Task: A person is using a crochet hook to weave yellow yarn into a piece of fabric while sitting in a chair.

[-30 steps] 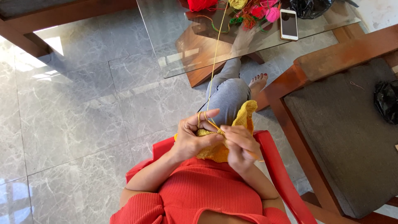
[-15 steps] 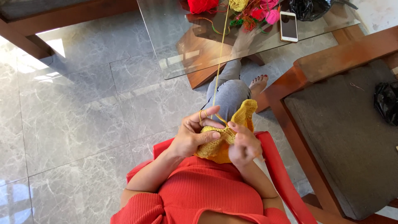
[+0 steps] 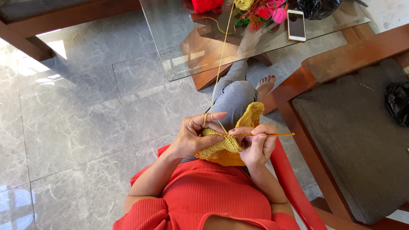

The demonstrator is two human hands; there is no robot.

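Yellow crochet piece (image 3: pixel 228 147) being worked in the lap, over a red plastic chair (image 3: pixel 294 187).

It's pinched by the left hand (image 3: pixel 194 136) between thumb and fingers, with the yellow yarn strand (image 3: pixel 219 72) looped over the raised index finger and run up to the glass table (image 3: pixel 170 38). An orange crochet hook (image 3: pixel 266 135) is gripped by the right hand (image 3: pixel 255 145), fingers curled tight around it, its tip pushed into the piece. A phone (image 3: pixel 296 25) and coloured yarn balls (image 3: pixel 260 10) are seen on the glass.
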